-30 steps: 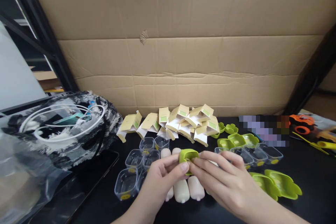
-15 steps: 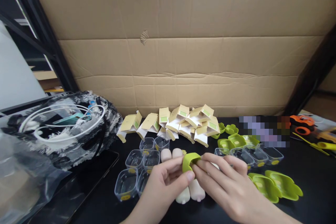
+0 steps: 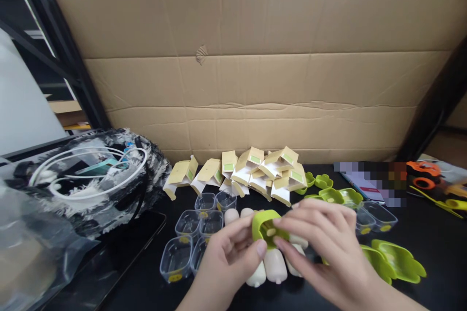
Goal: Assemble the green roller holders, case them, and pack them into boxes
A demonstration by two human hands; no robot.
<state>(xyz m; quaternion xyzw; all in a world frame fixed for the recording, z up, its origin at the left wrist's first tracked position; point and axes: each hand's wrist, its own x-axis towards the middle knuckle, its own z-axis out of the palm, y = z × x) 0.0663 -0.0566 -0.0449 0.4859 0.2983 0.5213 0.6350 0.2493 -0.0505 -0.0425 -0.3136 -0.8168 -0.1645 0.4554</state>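
Cup (image 3: 268, 222), green, tilted: left wall pinched by thumb and fingers of left hand (image 3: 233, 248); hollow turned toward right hand (image 3: 328, 243), its fingertips at the rim, grip uncertain.

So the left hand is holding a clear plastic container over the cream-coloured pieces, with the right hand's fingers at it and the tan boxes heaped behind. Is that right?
Not quite: the head view shows the left hand holding a green piece, not a clear container. The cream-coloured pieces, the right hand's fingers and the tan boxes are as you say.
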